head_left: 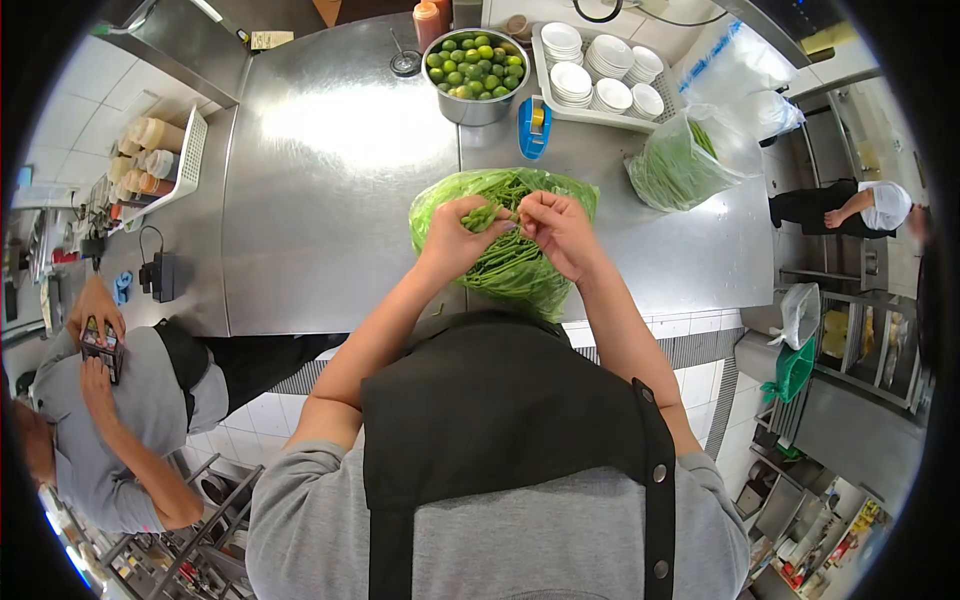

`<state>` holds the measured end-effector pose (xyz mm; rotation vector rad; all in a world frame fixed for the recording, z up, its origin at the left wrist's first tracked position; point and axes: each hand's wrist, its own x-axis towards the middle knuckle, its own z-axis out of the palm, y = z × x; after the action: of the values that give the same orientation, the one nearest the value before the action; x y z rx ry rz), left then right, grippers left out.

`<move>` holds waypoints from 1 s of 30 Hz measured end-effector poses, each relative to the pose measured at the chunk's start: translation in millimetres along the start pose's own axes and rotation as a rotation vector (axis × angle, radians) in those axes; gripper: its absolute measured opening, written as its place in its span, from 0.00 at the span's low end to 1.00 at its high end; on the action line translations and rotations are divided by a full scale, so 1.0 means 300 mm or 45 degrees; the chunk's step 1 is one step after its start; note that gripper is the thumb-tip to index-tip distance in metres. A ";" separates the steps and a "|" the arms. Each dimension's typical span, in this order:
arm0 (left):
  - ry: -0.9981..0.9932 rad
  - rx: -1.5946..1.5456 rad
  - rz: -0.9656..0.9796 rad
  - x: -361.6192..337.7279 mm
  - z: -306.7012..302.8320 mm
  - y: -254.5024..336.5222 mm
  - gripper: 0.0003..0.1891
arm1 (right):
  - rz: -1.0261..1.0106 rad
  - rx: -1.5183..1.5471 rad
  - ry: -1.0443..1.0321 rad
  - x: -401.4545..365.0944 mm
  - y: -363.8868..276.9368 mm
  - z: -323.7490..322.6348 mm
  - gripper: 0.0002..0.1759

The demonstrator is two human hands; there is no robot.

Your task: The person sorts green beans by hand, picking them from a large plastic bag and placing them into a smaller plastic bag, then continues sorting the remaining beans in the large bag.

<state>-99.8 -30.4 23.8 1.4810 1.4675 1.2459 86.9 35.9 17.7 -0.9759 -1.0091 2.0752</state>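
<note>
An opened clear plastic bag (432, 205) lies on the steel counter in front of me, full of green beans (500, 262), long and thin. Above it, my left hand (465, 232) is closed around a small bunch of short green bean pieces that show between thumb and fingers. Close beside it, the fingertips of my right hand (553, 230) pinch together at the end of a bean. The two hands almost touch, and the fingers partly cover what lies between them.
Behind the bag stand a steel pot of limes (475, 108), a blue tape dispenser (534, 128) and a crate of white dishes (600, 120). Another bag of green beans (680, 165) is at right. One co-worker (120, 420) is at left, another (850, 208) far right.
</note>
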 end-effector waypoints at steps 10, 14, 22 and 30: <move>0.465 -1.113 -0.476 0.073 -0.085 0.016 0.12 | -0.015 -0.512 -0.122 -0.047 0.015 0.051 0.11; 0.499 -1.115 -0.471 0.077 -0.073 0.038 0.12 | -0.204 -0.788 -0.045 -0.054 0.008 0.159 0.09; 0.860 -1.141 -0.590 0.097 -0.110 -0.072 0.12 | -0.733 -0.792 -0.004 -0.071 -0.060 0.173 0.04; 0.626 -1.449 -0.858 0.055 -0.131 -0.107 0.08 | -0.412 -1.577 -0.001 -0.014 -0.002 -0.016 0.09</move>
<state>-148.5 -16.2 7.7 -0.0729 1.0158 1.5931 93.1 34.7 17.8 -1.2007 -2.3413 1.0390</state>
